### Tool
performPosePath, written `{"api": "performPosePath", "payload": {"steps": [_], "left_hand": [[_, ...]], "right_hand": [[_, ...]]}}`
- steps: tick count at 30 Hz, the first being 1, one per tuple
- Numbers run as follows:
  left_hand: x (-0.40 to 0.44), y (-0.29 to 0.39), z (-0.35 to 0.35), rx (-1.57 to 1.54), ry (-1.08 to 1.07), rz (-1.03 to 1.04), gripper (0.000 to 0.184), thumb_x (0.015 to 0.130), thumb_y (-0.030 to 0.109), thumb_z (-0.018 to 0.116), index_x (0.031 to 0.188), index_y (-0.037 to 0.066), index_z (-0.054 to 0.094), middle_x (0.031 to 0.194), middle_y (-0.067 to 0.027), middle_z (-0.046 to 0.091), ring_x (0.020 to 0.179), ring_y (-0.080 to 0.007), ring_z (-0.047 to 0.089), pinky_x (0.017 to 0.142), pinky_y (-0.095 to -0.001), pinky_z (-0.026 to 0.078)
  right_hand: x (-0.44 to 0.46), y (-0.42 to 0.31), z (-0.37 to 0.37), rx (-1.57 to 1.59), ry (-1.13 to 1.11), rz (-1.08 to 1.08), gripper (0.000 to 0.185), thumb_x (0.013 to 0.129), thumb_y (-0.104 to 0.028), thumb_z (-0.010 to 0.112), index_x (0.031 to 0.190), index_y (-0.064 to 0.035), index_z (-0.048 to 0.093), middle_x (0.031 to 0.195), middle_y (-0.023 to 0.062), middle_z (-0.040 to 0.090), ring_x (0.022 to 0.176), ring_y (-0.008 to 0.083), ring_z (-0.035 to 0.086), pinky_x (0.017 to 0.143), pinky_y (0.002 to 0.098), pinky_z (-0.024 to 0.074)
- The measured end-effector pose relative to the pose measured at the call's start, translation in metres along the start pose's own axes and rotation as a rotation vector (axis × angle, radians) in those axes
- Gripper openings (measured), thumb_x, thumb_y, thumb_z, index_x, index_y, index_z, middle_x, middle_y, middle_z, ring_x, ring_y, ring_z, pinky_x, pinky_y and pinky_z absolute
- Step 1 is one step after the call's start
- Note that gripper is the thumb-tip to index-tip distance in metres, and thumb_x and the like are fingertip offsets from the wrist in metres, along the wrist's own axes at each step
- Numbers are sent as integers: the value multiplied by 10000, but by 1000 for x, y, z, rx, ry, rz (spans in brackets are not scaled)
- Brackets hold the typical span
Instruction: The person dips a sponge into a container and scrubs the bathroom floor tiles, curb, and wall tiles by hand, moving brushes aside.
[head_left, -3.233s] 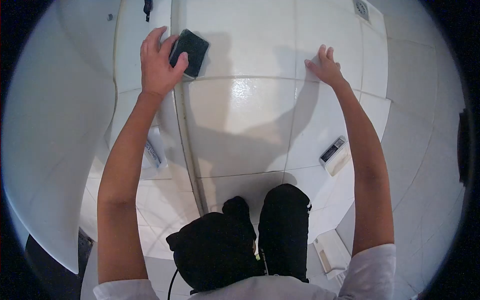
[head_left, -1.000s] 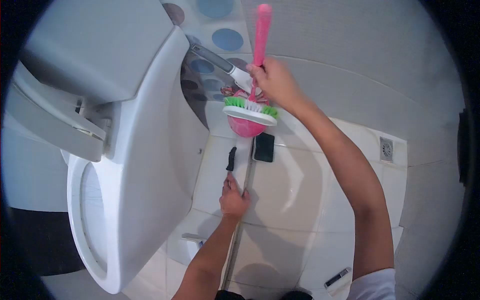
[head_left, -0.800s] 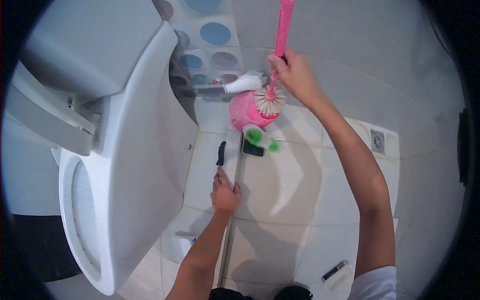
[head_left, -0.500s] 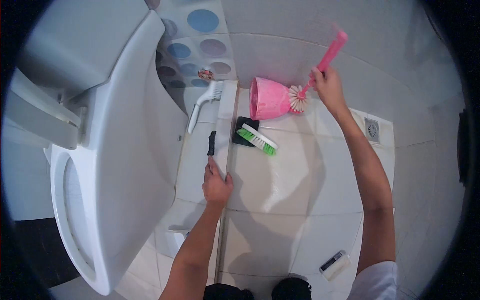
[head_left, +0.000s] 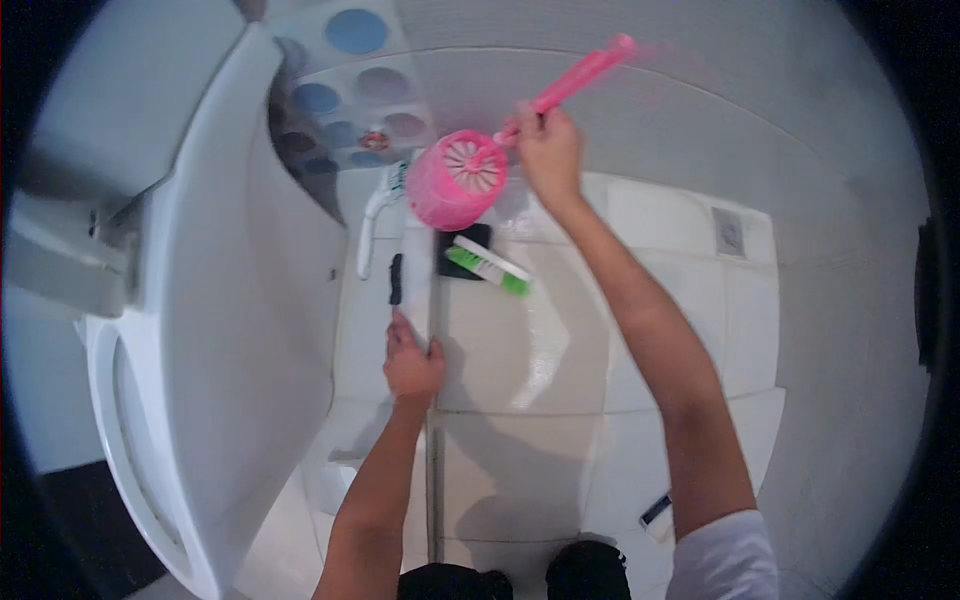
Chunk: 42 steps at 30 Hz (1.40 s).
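My right hand is closed around the pink handle of a toilet brush. Pale bristles of the brush fill the mouth of a pink brush holder, which is tilted with its opening toward me at the far end of the ledge. My left hand rests on the low white ledge with fingers stretched forward and thumb apart. Just beyond its fingertips lies a narrow black piece whose kind I cannot make out.
A green-and-white scrubbing brush lies across a black pad. Left of the ledge is a white-handled brush. A white toilet flanks the left side. A floor drain and a small dark-screened device are on the right.
My right hand has swung left with the toilet brush. The pink holder has shifted left too and turned its mouth toward me. My left hand keeps its place on the ledge.
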<state>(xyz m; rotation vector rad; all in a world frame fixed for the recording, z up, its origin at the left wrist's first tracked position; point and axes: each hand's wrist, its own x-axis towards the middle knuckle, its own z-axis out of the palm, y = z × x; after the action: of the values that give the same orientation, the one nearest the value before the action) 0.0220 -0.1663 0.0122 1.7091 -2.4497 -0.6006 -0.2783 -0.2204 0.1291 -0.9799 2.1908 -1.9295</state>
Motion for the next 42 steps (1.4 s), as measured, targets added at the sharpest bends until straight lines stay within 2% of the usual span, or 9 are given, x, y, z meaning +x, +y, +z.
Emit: {"api": "performPosePath", "payload": {"steps": [5,11,13,22,25,29,33,37,42], "left_hand": [[1,1,0,-61,-33,7,839,776,212,642,1445,7,180,1301,-256,430,1171,-410,473,960,-460,426],[1,-1,1,-67,29,72,855,760,205,649,1443,6,174,1267,-275,455,1124,-432,498,930,-470,438],[0,1,1,-7,38,31,859,760,206,650,1446,17,169,1268,-273,452,1120,-430,502,924,-468,441],[-1,6,-4,17,19,27,855,774,212,644,1453,29,158,1299,-262,441,1129,-430,498,939,-461,434],[0,7,-3,18,24,22,857,772,208,648,1452,26,158,1302,-260,441,1131,-428,498,940,-458,434],[0,3,-2,21,29,34,857,765,197,656,1449,29,168,1302,-263,441,1132,-424,499,939,-455,436],[1,1,0,-12,49,63,861,758,194,664,1449,37,176,1289,-263,447,1117,-425,506,922,-458,446],[2,-7,6,-18,74,89,859,754,195,659,1449,40,179,1267,-262,459,1093,-430,516,897,-465,457],[2,1,3,15,38,8,865,760,205,653,1456,42,166,1273,-243,462,1098,-423,520,940,-452,441]], "right_hand": [[-7,1,-8,51,60,129,261,880,-238,582,854,21,589,722,184,641,726,325,667,634,425,498],[-61,51,18,-275,120,-194,533,718,-209,740,1128,-21,456,992,192,557,903,362,593,774,409,485],[-66,48,25,630,-21,208,717,629,-221,792,1196,-35,396,1097,208,523,921,390,568,836,432,465],[-66,54,55,-21,86,344,879,526,-216,840,1213,46,359,1182,256,461,1082,424,498,927,466,428],[-71,45,55,-49,105,181,941,521,-238,851,1231,78,321,1207,262,447,1129,427,471,967,457,411],[-69,42,49,50,31,371,973,514,-258,873,1238,71,311,1201,260,447,1138,412,473,981,450,404],[-81,60,38,77,40,362,909,527,-218,870,1214,64,345,1143,228,481,1080,353,517,948,410,424],[-99,88,28,582,246,393,675,662,-165,815,1162,32,405,1017,121,523,898,225,541,843,339,456],[-98,126,12,911,152,766,478,873,-378,634,1176,-86,407,1003,75,554,907,222,563,738,466,488]]}}
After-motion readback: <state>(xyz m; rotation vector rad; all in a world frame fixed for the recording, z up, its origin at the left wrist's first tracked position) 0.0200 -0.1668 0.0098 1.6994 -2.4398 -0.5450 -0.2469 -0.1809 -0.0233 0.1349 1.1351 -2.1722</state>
